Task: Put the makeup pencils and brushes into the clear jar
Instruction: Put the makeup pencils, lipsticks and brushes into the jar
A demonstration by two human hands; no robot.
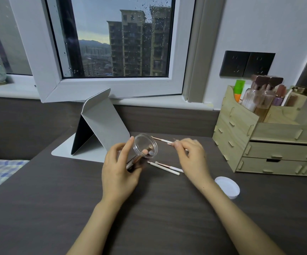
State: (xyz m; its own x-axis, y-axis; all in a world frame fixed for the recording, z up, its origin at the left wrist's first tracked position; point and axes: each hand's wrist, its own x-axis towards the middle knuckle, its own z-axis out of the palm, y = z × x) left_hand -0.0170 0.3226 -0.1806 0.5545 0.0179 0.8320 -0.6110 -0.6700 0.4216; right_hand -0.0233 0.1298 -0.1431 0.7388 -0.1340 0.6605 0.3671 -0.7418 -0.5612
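My left hand [118,172] grips the clear jar [145,146] above the dark table, tilted with its open mouth facing up and right. A few dark pencils [139,159] lie inside it. My right hand [191,155] pinches a thin white brush with a rose-gold ferrule [162,140] just right of the jar's mouth, its tip pointing toward the rim. Two more white brushes [167,167] lie side by side on the table between my hands.
The jar's white lid [228,186] rests on the table at the right. A wooden drawer organiser [270,144] with bottles stands at the far right. A folded grey stand mirror [97,129] sits behind the jar. The dark table [57,208] ends at a bed on the left.
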